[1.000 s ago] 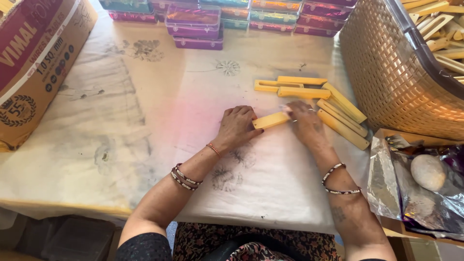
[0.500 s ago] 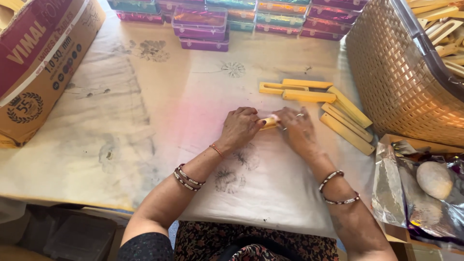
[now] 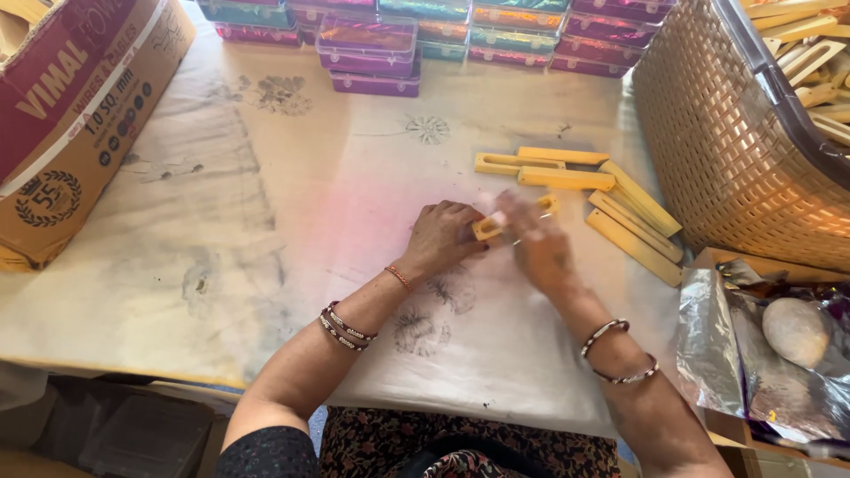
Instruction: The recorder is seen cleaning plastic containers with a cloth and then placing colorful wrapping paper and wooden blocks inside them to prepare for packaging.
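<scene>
Near edge: patterned lap, both forearms with bangles reaching onto the cloth-covered counter (image 3: 266, 265). Left hand (image 3: 440, 237) rests knuckles-up mid-counter, fingers curled tight on the near-left end of a yellow slotted bar (image 3: 506, 219). Right hand (image 3: 536, 243) is motion-blurred just right of it, over the bar's far end; fingers look closed on it, exact pinch hard to tell. Bar sits between the two hands, tilted, low over the cloth. To do this well, I'd judge: keep the left grip firm and steady, work the right end with small controlled moves. Right: foil wrapper with a stone (image 3: 795, 330). Beyond: loose pile of yellow bars (image 3: 611, 199), woven basket (image 3: 717, 150) with more. Far: stacked coloured boxes (image 3: 367, 44); far left, cardboard carton (image 3: 71, 115).
</scene>
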